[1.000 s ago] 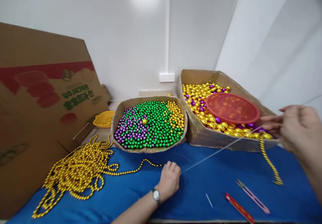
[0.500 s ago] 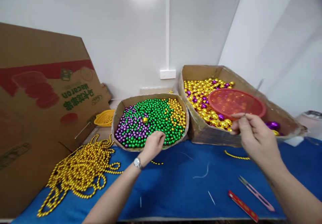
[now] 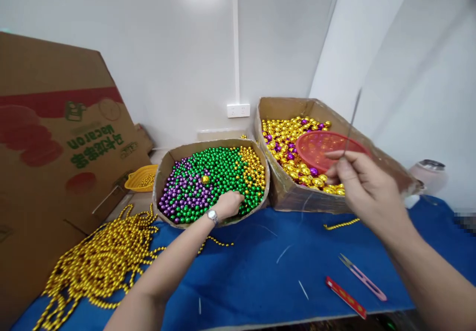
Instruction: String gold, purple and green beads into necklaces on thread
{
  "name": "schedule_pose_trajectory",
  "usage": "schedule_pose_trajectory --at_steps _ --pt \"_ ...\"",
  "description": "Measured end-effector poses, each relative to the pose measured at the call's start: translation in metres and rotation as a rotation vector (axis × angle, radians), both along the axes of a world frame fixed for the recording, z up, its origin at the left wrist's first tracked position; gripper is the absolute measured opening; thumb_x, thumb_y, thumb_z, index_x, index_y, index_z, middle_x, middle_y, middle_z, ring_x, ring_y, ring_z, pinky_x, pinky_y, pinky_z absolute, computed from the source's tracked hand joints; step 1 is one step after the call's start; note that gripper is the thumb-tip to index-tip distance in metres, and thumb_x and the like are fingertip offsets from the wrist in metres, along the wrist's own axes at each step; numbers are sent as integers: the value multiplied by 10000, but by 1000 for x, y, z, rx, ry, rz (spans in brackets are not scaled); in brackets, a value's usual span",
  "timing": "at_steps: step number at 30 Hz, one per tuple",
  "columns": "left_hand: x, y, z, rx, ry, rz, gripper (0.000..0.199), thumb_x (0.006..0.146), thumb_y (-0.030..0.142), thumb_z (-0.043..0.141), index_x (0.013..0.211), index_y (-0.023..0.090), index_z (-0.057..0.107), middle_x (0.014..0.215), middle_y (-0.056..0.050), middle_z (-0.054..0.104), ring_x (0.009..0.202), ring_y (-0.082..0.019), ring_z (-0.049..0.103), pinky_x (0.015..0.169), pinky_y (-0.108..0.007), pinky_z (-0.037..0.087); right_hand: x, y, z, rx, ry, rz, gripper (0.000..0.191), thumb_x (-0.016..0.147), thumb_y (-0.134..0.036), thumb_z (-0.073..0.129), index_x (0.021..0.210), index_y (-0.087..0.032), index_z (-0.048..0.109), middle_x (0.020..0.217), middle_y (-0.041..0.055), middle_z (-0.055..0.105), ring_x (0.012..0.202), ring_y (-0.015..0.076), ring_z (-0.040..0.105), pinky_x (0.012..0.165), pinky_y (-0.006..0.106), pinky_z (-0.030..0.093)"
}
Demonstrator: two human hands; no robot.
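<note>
My left hand [image 3: 229, 205], with a watch at the wrist, reaches into the front right part of a cardboard box [image 3: 160, 172] of small green, purple and gold beads [image 3: 215, 165]. Its fingers are pressed together, and what they hold, if anything, is hidden. Raised before the larger box [image 3: 293, 194], my right hand [image 3: 359, 175] pinches a long thin needle [image 3: 355, 115] that points upward. Behind that hand, a red plastic basket [image 3: 316, 147] rests on bigger gold and purple balls [image 3: 282, 137]. One larger gold ball [image 3: 205, 179] lies on the small beads.
Gold bead strings [image 3: 100, 256] are heaped at left by a large carton [image 3: 44, 172] and a yellow basket [image 3: 139, 180]. Pink snips [image 3: 366, 279], a red packet [image 3: 345, 296] and a short gold strand [image 3: 342, 224] lie on the blue cloth [image 3: 260, 271]. A pink flask [image 3: 429, 175] stands at right.
The whole view has shifted, with things on the table now further left. My left hand has gone lower into the beads, toward their right side. The needle in my right hand shows more clearly.
</note>
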State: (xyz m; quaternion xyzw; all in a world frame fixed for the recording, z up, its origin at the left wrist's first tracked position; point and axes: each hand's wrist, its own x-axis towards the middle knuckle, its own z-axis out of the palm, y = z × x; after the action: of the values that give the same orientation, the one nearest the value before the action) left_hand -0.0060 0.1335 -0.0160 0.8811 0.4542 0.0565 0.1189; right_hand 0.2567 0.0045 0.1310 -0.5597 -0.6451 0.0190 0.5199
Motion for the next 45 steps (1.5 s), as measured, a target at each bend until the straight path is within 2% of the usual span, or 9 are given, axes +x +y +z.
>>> schedule_pose_trajectory --at_steps 5,10,16,20,29,34,40,42,45 --pt "-7 -5 -3 -27 -86 -143 120 721 188 651 824 216 707 884 -58 638 858 -216 583 821 -311 434 -17 -4 -46 -60 -121 128 242 953 -305 393 1081 -184 558 841 49 650 711 144 654 675 287 528" --pt "-14 -18 4 15 -290 -30 170 813 283 593 887 166 693 1019 -113 597 996 -258 524 888 -383 402 -39 -17 -100 -38 -216 268 242 957 -251 380 1042 -191 599 882 65 620 673 120 643 632 228 527" --pt "-16 -60 16 -818 -1429 203 276 832 347 605 1050 179 614 861 -53 627 697 -130 590 645 -259 468 -57 -35 -145 -60 -237 333 231 946 -238 413 1065 -204 609 819 43 639 720 131 652 643 205 520" --pt "-13 -76 18 -1006 -1672 252 201 806 292 656 924 131 633 864 -73 651 719 -125 621 660 -238 491 -65 -37 -155 -97 -256 377 259 953 -246 389 1066 -195 616 792 42 635 676 126 650 624 201 520" --pt "-17 -82 19 -961 -1708 294 251 775 319 688 930 127 643 874 -83 676 713 -136 637 659 -256 511 -65 -40 -161 -130 -321 376 306 963 -264 355 1091 -207 626 782 44 631 620 125 642 587 208 526" --pt "-12 -90 16 -678 -1530 301 250 727 287 731 907 140 640 853 -61 667 712 -141 634 671 -265 508 -70 -40 -165 -125 -359 319 342 969 -290 331 1076 -207 645 762 53 634 587 124 641 559 199 524" --pt "-13 -99 16 -854 -1407 201 409 719 342 728 1045 162 559 882 -81 663 733 -177 650 636 -287 511 -78 -40 -164 -158 -183 382 259 951 -288 399 1037 -225 636 788 36 671 704 141 668 632 198 543" --pt "-23 -90 19 -723 -1296 191 348 779 388 654 1024 153 576 926 -102 663 781 -189 643 661 -297 507 -74 -40 -169 -123 -176 361 232 942 -293 423 1010 -232 636 799 27 679 712 143 674 643 199 546" --pt "-48 -59 24 -272 -958 274 257 858 368 538 992 157 600 947 -95 658 838 -197 620 731 -318 494 -67 -38 -178 -66 -217 317 216 935 -310 443 1002 -233 633 821 29 690 721 154 685 654 205 549"
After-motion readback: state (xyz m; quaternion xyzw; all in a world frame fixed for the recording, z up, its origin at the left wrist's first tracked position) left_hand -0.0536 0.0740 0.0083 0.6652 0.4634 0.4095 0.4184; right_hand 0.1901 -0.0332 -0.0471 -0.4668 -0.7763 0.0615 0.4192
